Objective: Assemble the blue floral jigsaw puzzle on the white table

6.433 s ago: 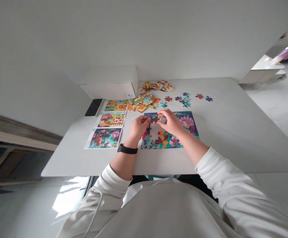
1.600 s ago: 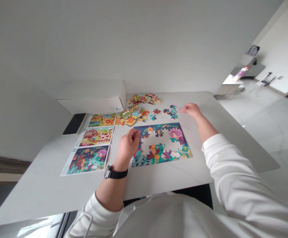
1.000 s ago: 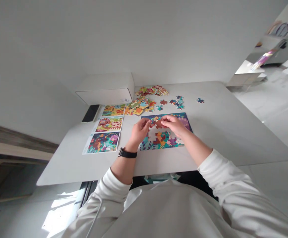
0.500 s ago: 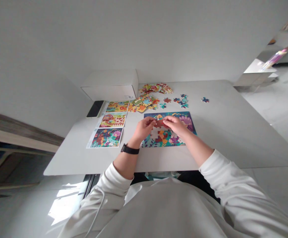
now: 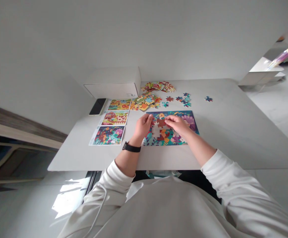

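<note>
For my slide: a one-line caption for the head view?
Left hand and right hand over a part-built jigsaw puzzle on a white table, the right at a reddish-brown piece.

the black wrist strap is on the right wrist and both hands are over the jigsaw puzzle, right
No, the black wrist strap is on the left wrist, not the right, as the head view shows. The left hand and right hand are both over the jigsaw puzzle.

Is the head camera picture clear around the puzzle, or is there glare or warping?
In the head view, the jigsaw puzzle shows no strong glare, though its small details look soft; sunlight blows out a patch of floor at lower left; wide-angle distortion skews the white table.
</note>
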Motion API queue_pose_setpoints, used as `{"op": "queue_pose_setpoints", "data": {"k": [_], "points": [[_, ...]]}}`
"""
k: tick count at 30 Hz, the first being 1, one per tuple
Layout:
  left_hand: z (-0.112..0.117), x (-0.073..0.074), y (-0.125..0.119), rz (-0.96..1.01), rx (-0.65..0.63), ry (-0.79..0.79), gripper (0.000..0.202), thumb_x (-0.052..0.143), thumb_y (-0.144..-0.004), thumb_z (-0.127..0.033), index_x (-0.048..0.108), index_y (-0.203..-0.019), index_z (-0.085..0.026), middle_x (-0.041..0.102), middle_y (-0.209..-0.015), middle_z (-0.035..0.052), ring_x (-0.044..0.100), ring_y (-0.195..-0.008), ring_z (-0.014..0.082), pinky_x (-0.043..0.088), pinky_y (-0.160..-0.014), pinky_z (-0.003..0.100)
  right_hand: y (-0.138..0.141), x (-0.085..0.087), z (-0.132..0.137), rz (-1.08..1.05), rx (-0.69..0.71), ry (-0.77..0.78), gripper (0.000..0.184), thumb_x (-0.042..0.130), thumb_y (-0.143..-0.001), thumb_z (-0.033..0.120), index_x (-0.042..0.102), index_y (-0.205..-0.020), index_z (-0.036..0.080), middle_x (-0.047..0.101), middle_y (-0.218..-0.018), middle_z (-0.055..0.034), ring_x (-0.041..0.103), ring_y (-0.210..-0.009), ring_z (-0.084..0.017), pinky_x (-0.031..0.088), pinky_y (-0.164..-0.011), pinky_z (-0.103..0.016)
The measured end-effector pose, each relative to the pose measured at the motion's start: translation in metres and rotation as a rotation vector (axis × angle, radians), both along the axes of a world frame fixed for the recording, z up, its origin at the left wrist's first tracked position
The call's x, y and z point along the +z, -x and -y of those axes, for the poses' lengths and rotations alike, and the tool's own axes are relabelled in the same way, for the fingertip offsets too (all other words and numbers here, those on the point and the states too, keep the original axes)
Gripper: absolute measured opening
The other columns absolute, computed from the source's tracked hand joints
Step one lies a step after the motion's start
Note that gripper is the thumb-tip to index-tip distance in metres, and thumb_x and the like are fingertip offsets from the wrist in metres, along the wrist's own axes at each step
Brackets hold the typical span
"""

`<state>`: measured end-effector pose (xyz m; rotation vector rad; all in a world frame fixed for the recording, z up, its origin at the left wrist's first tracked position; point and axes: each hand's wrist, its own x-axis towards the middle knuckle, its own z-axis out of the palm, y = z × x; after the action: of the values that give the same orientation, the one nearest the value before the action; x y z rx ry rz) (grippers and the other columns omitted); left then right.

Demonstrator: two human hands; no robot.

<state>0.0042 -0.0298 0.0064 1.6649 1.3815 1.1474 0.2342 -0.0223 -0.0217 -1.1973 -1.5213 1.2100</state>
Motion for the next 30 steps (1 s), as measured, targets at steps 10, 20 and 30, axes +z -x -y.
{"op": "queue_pose_setpoints", "data": {"k": [10, 20, 30], "points": [[-0.009, -0.004, 0.011, 0.071, 0.130, -0.065, 0.025, 0.067, -0.100, -0.045, 0.070, -0.100, -0.021, 0.070, -0.083, 0.0009, 0.061, -0.069, 0.0138, 0.046, -0.064, 0.025, 0.002, 0.007, 0.002, 0.062, -0.024, -0.037, 0.030, 0.075, -0.085, 0.054, 0.071, -0.091, 0.025, 0.072, -0.078, 0.0003, 0.063, -0.069, -0.019, 0.048, -0.065, -0.030], [0.001, 0.009, 0.005, -0.057, -0.002, -0.019, 0.035, 0.066, -0.098, -0.051, 0.078, -0.096, -0.018, 0.077, -0.083, 0.0038, 0.066, -0.074, 0.0172, 0.049, -0.070, 0.028, 0.003, 0.002, 0.000, 0.133, -0.022, -0.067, 0.020, 0.075, -0.089, 0.043, 0.074, -0.093, 0.024, 0.079, -0.084, -0.0013, 0.072, -0.076, -0.021, 0.055, -0.073, -0.032], [0.004, 0.009, 0.001, -0.096, -0.183, 0.099, 0.035, 0.076, -0.090, -0.048, 0.084, -0.109, -0.019, 0.082, -0.087, 0.0066, 0.071, -0.077, 0.0200, 0.054, -0.068, 0.029, 0.004, 0.022, 0.011, 0.260, -0.008, -0.184, 0.020, 0.070, -0.096, 0.038, 0.084, -0.104, 0.025, 0.085, -0.105, -0.0047, 0.076, -0.093, -0.023, 0.058, -0.088, -0.037]]}}
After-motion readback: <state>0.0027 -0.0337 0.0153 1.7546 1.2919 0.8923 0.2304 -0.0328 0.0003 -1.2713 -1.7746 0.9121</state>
